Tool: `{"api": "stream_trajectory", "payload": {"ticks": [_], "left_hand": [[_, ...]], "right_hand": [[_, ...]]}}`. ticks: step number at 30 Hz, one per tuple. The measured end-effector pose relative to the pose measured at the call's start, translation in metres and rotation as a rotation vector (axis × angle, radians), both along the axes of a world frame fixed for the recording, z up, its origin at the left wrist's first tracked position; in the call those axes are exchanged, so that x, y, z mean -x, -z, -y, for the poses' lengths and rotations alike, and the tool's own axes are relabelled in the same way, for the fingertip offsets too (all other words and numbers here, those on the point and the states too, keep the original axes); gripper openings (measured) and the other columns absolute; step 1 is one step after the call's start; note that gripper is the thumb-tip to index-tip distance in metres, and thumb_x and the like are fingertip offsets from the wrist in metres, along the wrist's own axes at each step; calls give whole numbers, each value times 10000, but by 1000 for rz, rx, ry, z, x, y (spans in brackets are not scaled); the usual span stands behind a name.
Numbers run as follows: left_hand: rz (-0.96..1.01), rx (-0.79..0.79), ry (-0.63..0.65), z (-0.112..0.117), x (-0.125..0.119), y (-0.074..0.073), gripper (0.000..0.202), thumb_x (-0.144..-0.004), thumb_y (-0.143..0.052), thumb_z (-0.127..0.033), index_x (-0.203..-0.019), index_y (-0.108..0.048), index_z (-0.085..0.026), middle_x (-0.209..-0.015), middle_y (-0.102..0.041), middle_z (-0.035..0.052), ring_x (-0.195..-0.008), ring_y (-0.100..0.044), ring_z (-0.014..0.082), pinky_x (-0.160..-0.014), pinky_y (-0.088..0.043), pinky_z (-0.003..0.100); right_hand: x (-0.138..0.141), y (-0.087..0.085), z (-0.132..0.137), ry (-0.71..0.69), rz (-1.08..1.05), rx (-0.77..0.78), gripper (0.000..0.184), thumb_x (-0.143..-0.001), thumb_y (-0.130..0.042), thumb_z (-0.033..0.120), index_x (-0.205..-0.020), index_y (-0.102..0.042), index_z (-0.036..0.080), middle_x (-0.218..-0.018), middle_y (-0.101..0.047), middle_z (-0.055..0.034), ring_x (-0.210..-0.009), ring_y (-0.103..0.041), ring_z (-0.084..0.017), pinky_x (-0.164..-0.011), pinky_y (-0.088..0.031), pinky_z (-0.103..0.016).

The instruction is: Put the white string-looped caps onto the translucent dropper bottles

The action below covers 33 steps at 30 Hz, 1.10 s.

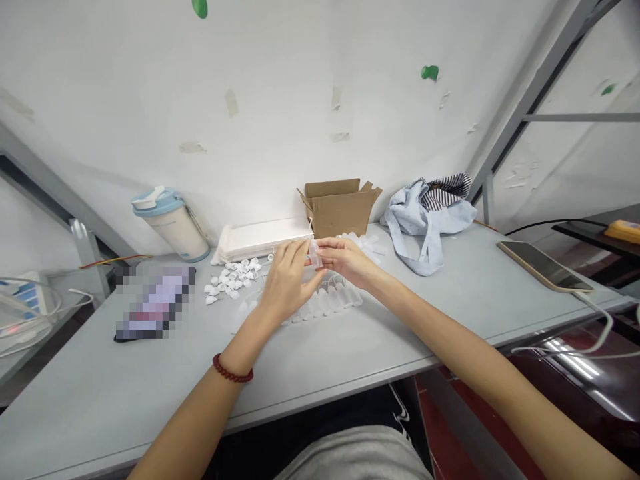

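Observation:
Above the middle of the desk, a small translucent plastic bottle (315,255) with a thin white tip pointing up is pinched between my two hands. My left hand (286,280) has its fingertips against the left side, partly covering it. From the right, the fingers of my right hand (346,260) close on the same bottle. Under and behind my hands lie several similar translucent bottles (333,300) in a row on the desk. To the left is a loose pile of small white caps (235,277), some with thin pointed tips.
Behind my hands stand an open cardboard box (340,210) and a flat white package (265,239). A blue-lidded tumbler (173,223) and a blurred-out phone-like item (157,303) are on the left. A light blue cloth bag (425,220) and a charging phone (545,265) lie right.

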<state>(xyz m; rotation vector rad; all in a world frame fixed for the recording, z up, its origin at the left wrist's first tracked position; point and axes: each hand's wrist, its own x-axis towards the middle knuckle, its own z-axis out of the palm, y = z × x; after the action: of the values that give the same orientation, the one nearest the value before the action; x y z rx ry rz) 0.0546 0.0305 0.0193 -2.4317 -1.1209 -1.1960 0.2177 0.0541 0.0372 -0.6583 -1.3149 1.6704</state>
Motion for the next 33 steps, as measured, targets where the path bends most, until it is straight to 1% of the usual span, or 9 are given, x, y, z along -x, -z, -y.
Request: {"api": "stream_trajectory", "payload": {"ticks": [4,9,14,19,23,26,28,30,33], "left_hand": [[16,-36,-25,0,0,2,400,-865,-578,-287,-1232,-496,-151,-1155,-588,140,-1094,-495,290,-926,-452,464],[18,-80,-45,1,0,2,338,-859,-598,-275,-1173,-531,-169,-1098,-603,124,-1039,-516,281,-883,-474,440],[15,-115,-42,2,0,-1,325,-854,-611,-270,-1143,-534,-144,-1058,-611,122,-1003,-517,267,-872,-479,413],[-23,-75,-56,4,2,-6,453,-826,-637,-261,-1228,-476,-129,-1143,-567,147,-1061,-490,287,-906,-464,439],[-52,-21,-34,7,3,-11,434,-816,-639,-252,-1213,-497,-151,-1137,-561,131,-1065,-478,292,-899,-466,448],[-61,15,-20,9,4,-18,407,-809,-640,-234,-1188,-522,-147,-1125,-567,124,-1075,-468,290,-909,-459,446],[-66,34,-8,15,7,-24,398,-802,-647,-233,-1173,-533,-144,-1111,-579,119,-1071,-468,284,-912,-455,442],[-78,64,17,25,12,-30,390,-799,-652,-240,-1162,-538,-153,-1097,-591,108,-1063,-474,275,-909,-454,437],[-124,162,61,54,26,-33,392,-812,-641,-259,-1177,-521,-178,-1120,-592,101,-1079,-480,271,-922,-446,439]], "right_hand": [[-1,-2,1,-21,33,-33,195,-749,-678,264,-915,-689,160,-888,-702,-65,-839,-684,-187,-743,-513,-291],[-2,0,0,-15,31,-98,214,-762,-660,252,-963,-690,182,-959,-703,-60,-838,-688,-179,-777,-515,-308],[-2,0,2,17,89,-147,207,-768,-668,274,-943,-687,166,-918,-696,-55,-858,-682,-188,-818,-511,-326],[-2,0,3,-5,117,-182,217,-797,-647,313,-949,-687,163,-919,-690,-59,-900,-673,-198,-836,-500,-335],[-1,0,5,-22,137,-184,183,-801,-634,295,-916,-689,164,-881,-688,-49,-894,-670,-191,-830,-502,-338],[-2,-3,7,-51,152,-195,175,-809,-624,287,-914,-688,163,-875,-687,-47,-896,-667,-186,-827,-504,-336],[-3,-5,7,-83,174,-195,182,-811,-630,291,-927,-685,162,-863,-688,-47,-886,-664,-178,-817,-508,-326],[-5,-8,8,-155,212,-190,211,-820,-631,323,-933,-682,152,-867,-690,-55,-858,-662,-168,-811,-514,-323],[-8,-12,8,-277,283,-177,328,-846,-593,428,-954,-671,128,-899,-694,-83,-801,-670,-162,-813,-519,-335]]}}
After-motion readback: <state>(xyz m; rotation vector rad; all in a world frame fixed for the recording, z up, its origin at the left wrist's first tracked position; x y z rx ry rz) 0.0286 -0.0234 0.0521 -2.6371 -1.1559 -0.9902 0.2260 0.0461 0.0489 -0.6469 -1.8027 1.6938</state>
